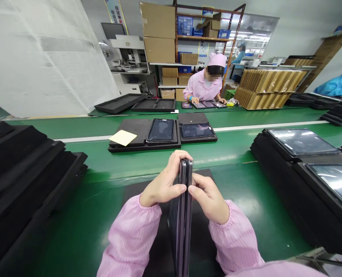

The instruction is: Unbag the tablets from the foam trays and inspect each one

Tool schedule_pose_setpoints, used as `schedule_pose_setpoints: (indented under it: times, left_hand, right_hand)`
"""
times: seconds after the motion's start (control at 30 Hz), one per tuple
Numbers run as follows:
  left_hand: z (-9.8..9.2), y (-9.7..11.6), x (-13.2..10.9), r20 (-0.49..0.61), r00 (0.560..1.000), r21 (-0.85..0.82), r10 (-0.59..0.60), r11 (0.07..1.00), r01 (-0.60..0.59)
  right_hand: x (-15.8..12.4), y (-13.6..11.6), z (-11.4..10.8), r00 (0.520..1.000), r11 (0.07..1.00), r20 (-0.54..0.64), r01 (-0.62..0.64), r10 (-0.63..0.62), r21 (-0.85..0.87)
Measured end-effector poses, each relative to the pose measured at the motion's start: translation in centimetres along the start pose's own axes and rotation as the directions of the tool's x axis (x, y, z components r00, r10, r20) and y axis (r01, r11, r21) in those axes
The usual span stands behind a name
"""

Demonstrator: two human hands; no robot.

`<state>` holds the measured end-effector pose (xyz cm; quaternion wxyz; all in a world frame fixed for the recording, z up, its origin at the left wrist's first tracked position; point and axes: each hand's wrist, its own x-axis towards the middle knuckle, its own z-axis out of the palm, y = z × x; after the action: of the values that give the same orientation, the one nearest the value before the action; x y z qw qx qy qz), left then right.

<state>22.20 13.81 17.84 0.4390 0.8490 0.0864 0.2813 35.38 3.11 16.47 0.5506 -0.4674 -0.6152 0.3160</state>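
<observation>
Two dark tablets (181, 227) stand on edge side by side in front of me, above a flat black mat (208, 175) on the green bench. My left hand (169, 179) is closed around the left tablet, its fingers over the far top corner and its thumb on the near edge. From the other side my right hand (207, 194) grips the right tablet, thumb against its edge and fingers partly hidden behind it. The two tablets are nearly touching, with a thin gap between their edges.
Beyond my hands, black foam trays (144, 147) hold tablets and a yellow dotted sheet (123, 137). Stacked black trays stand left (29, 173) and right (289, 173), the right stack with tablets on top. Across the bench a co-worker in pink (204, 86) handles several tablets beside cardboard dividers (269, 88).
</observation>
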Motion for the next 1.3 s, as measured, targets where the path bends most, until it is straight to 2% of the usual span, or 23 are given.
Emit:
schedule_pose_setpoints:
  times: [0.23, 0.37, 0.57, 0.77, 0.97, 1.07, 1.17, 1.23, 1.3]
  left_hand:
    - [0.7, 0.0, 0.2, -0.066, 0.998, -0.02, 0.019, 1.0, -0.02]
    - [1.0, 0.0, 0.2, -0.076, 0.997, -0.042, 0.025, 0.999, -0.028]
    - [1.3, 0.3, 0.0, -0.073, 0.995, -0.029, 0.074, 0.997, -0.076]
    - [1.8, 0.6, 0.2, -0.094, 0.995, 0.005, 0.045, 0.999, -0.045]
    - [2.2, 0.7, 0.1, -0.099, 0.991, 0.028, 0.095, 0.995, -0.093]
    - [2.6, 0.5, 0.2, -0.123, 0.989, 0.033, 0.08, 0.996, -0.077]
    - [3.2, 0.1, 0.2, -0.182, 0.98, 0.019, 0.08, 0.997, -0.078]
    - [3.4, -0.1, 0.1, -0.214, 0.975, -0.006, 0.058, 0.998, -0.06]
    - [3.4, 0.0, 0.0, -0.21, 0.978, -0.041, 0.013, 0.999, -0.022]
  right_hand:
    - [0.1, -0.8, -0.8, 0.995, 0.999, 0.083, 0.048, -0.047, -0.014]
    - [-0.3, -1.2, -0.8, 0.999, 0.996, 0.042, 0.026, -0.023, -0.088]
    - [-0.7, -1.0, -0.1, 0.998, 0.998, -0.025, -0.055, 0.056, 0.033]
    - [-1.0, -1.1, 0.1, 0.99, 0.993, -0.094, -0.113, 0.109, -0.039]
    - [-1.0, -0.9, 0.1, 0.988, 0.994, -0.112, -0.103, 0.106, 0.029]
    - [-0.9, -1.0, -0.1, 0.988, 0.994, -0.107, -0.106, 0.109, 0.036]
    - [-0.9, -1.6, 0.0, 0.983, 0.992, -0.154, -0.108, 0.097, -0.06]
    - [-1.0, -2.1, 0.2, 0.978, 0.967, -0.184, -0.142, 0.103, -0.211]
    - [-1.3, -2.6, 0.6, 0.968, 0.897, -0.207, -0.214, 0.141, -0.387]
